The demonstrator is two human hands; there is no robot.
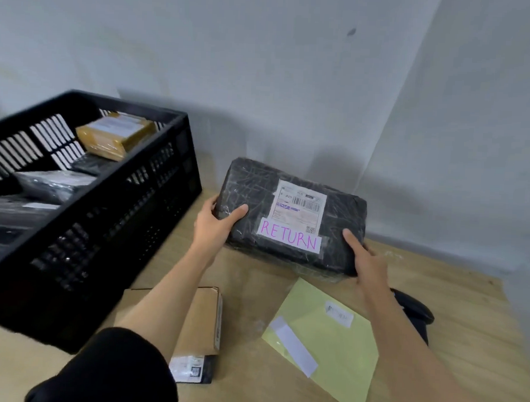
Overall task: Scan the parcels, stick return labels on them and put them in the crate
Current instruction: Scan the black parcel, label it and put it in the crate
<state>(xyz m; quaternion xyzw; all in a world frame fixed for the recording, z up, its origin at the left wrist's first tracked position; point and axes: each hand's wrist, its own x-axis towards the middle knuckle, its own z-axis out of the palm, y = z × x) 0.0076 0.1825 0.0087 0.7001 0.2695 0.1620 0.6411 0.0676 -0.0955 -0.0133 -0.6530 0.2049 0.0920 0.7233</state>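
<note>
A black plastic-wrapped parcel (290,214) is held up above the wooden table, tilted toward me. It carries a white shipping label and a white RETURN label (289,238) in pink letters. My left hand (215,226) grips its left end, thumb on top. My right hand (366,260) grips its lower right corner. The black slatted crate (111,224) stands to the left and holds a yellow-brown box (114,135) and some dark wrapped parcels (52,185).
On the table (247,291) near me lie a brown cardboard parcel (200,322) on a small black one, and a yellow-green sheet (327,343) with white label strips. A black scanner (414,310) lies to the right, partly behind my right arm. Grey walls close the corner.
</note>
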